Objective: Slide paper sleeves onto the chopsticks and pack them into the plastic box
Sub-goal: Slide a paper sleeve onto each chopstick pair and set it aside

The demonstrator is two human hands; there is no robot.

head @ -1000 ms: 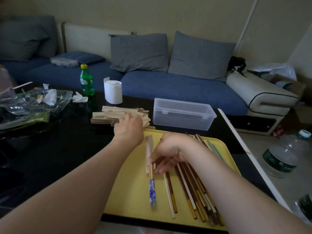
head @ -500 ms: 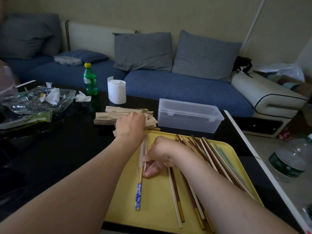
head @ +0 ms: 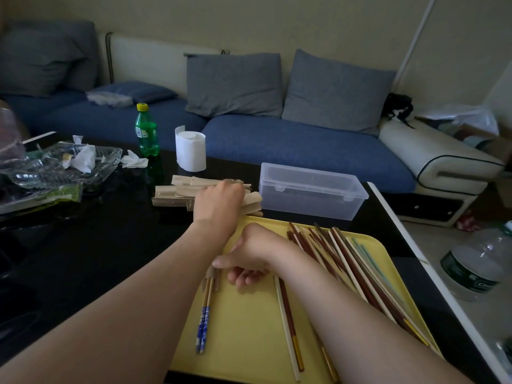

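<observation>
Because the left hand (head: 219, 202) lies knuckles-up on the paper sleeves (head: 171, 191), its fingers are hidden and their grip cannot be told. On the yellow tray (head: 249, 333), the right hand (head: 249, 256) pinches the blurred, sleeved end of the blue-patterned chopsticks (head: 203, 325). The plastic box (head: 310, 189) sits lidded just beyond. The green bottle (head: 146, 131) has an unreadable label.

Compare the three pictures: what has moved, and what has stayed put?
The right hand, pinching the partly sleeved blue pair, has drawn it leftward across the tray, up against the left forearm. Nothing was let go. The left hand stays on the sleeves, and the box stays shut behind the tray.
</observation>
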